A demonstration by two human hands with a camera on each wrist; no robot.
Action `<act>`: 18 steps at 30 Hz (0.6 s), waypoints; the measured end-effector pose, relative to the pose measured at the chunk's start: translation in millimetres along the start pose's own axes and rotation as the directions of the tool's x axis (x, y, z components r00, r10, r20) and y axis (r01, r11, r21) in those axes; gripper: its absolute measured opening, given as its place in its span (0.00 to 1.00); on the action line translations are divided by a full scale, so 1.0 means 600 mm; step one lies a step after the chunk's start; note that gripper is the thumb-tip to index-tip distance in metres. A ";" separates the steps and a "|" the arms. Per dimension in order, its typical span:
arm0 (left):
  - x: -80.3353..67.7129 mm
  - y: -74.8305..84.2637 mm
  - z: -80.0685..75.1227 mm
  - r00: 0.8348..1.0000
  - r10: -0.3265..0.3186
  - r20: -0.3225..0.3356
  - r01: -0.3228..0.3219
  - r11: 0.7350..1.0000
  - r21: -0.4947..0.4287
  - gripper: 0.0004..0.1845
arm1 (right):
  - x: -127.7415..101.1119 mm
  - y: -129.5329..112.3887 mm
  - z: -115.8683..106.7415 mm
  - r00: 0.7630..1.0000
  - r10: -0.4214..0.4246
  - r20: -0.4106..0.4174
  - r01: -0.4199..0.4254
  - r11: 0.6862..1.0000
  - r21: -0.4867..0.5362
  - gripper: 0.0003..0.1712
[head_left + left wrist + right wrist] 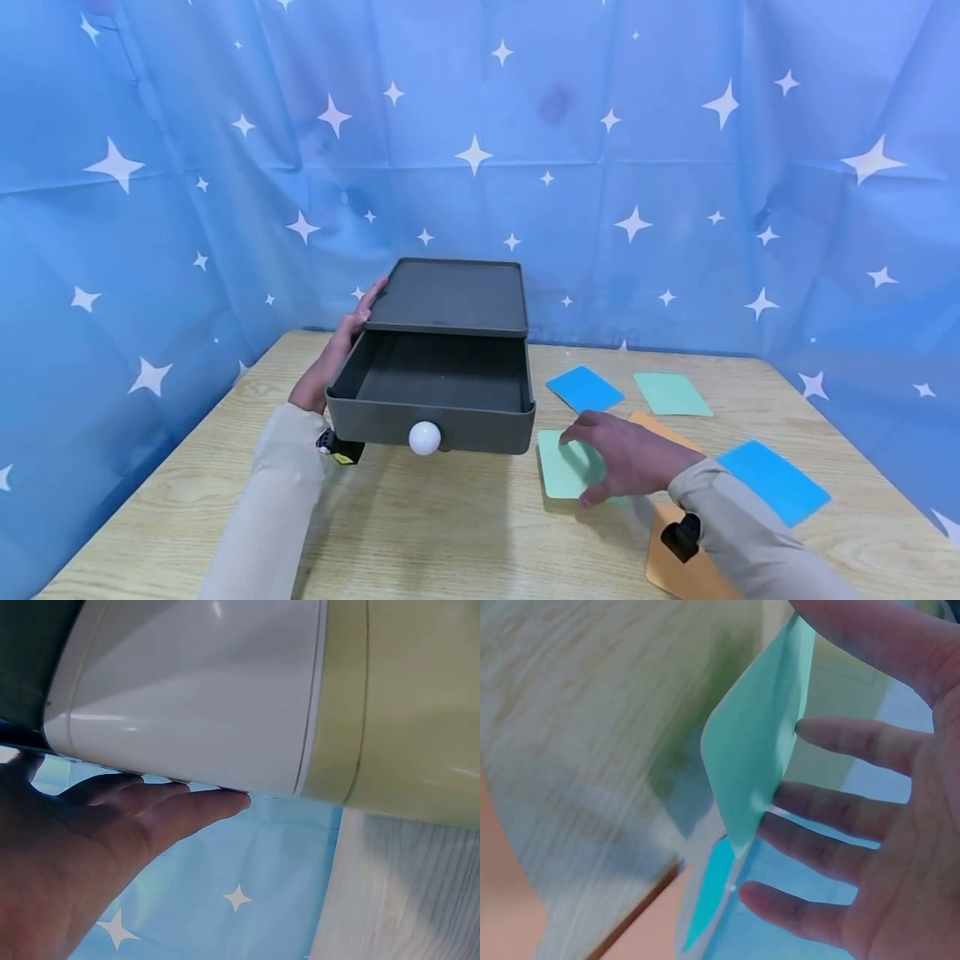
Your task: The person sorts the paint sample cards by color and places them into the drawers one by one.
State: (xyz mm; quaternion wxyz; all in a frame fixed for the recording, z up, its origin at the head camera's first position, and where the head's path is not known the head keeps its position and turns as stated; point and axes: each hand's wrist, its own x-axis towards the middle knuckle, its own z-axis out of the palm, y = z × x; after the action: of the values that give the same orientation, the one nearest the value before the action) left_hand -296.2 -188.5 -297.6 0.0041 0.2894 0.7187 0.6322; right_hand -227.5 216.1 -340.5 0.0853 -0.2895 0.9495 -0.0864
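A dark grey drawer box (450, 296) stands on the wooden table (450, 533). Its drawer (435, 392), with a white knob (424, 437), is pulled out and looks empty. My left hand (341, 350) lies flat against the box's left side, and in the left wrist view its straight fingers (187, 810) touch the box wall (195, 690). My right hand (618, 458) rests over a light green card (562, 467) to the right of the drawer. In the right wrist view its spread fingers (840, 817) touch that card (754, 757), one edge of which is tilted up off the table.
More cards lie on the table's right half: a blue one (585, 389), a light green one (672, 393), an orange one (663, 429) partly under my hand, a blue one (772, 482) and an orange one (675, 571) near the front. Blue star-patterned cloth (675, 167) surrounds the table.
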 end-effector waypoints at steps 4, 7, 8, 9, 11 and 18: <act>-0.001 0.002 -0.001 1.000 -0.011 -0.012 0.011 1.000 0.003 0.32 | -0.003 -0.004 -0.011 0.999 -0.026 -0.027 0.025 0.999 -0.031 0.43; -0.001 0.004 -0.002 1.000 -0.016 -0.020 0.016 1.000 -0.007 0.33 | -0.007 -0.007 -0.021 0.998 -0.037 -0.052 0.035 0.999 -0.034 0.42; -0.001 0.005 -0.002 1.000 -0.016 -0.023 0.016 1.000 -0.009 0.33 | -0.008 -0.008 -0.025 0.998 -0.037 -0.060 0.035 0.999 -0.036 0.42; -0.001 0.005 -0.001 1.000 -0.017 -0.023 0.017 1.000 -0.012 0.33 | -0.009 -0.010 -0.028 0.997 -0.032 -0.065 0.030 0.999 -0.034 0.42; 0.000 0.007 -0.001 0.999 -0.022 -0.024 0.021 1.000 -0.012 0.33 | -0.012 -0.012 -0.036 0.996 -0.029 -0.081 0.026 0.999 -0.038 0.42; -0.002 0.007 0.001 0.999 -0.033 -0.011 0.032 0.998 -0.052 0.34 | -0.025 -0.015 -0.070 0.985 -0.045 -0.169 0.038 0.998 -0.047 0.41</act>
State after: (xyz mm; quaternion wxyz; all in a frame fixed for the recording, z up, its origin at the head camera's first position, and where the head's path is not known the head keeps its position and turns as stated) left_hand -293.5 -188.3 -294.2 0.0177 0.2737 0.7066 0.6523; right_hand -219.5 222.2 -296.1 -0.0040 -0.3027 0.9487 -0.0917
